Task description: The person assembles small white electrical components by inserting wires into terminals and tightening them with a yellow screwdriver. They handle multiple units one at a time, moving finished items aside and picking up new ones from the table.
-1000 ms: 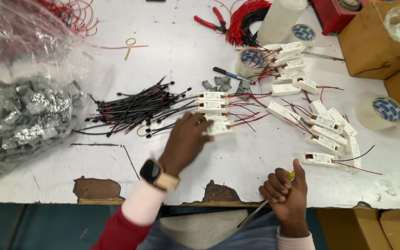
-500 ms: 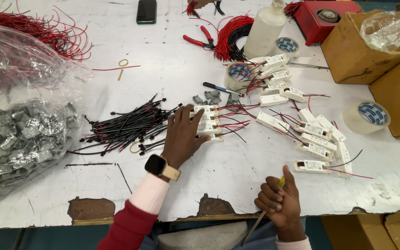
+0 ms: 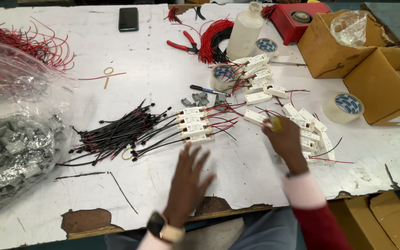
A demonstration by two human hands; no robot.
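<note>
My left hand (image 3: 188,183) hovers with its fingers spread, blurred, just below a short stack of white modules (image 3: 193,125) with red and black leads. It holds nothing. A bundle of black wires (image 3: 116,134) fans out to the left of that stack. My right hand (image 3: 285,139) reaches over a scattered row of white modules (image 3: 309,125) on the right. Its fingers are closed around a small yellow-tipped tool (image 3: 275,123). More white modules (image 3: 258,76) lie heaped further back.
A clear bag of grey parts (image 3: 15,148) fills the left. Red wires (image 3: 33,46), a phone (image 3: 128,18), red pliers (image 3: 184,44), a white bottle (image 3: 245,30), tape rolls (image 3: 343,107) and cardboard boxes (image 3: 385,88) ring the worn white table (image 3: 255,180).
My left hand has drawn back from the stacked modules toward the table's front edge. My right hand has come up from the edge to the modules on the right, tool in it.
</note>
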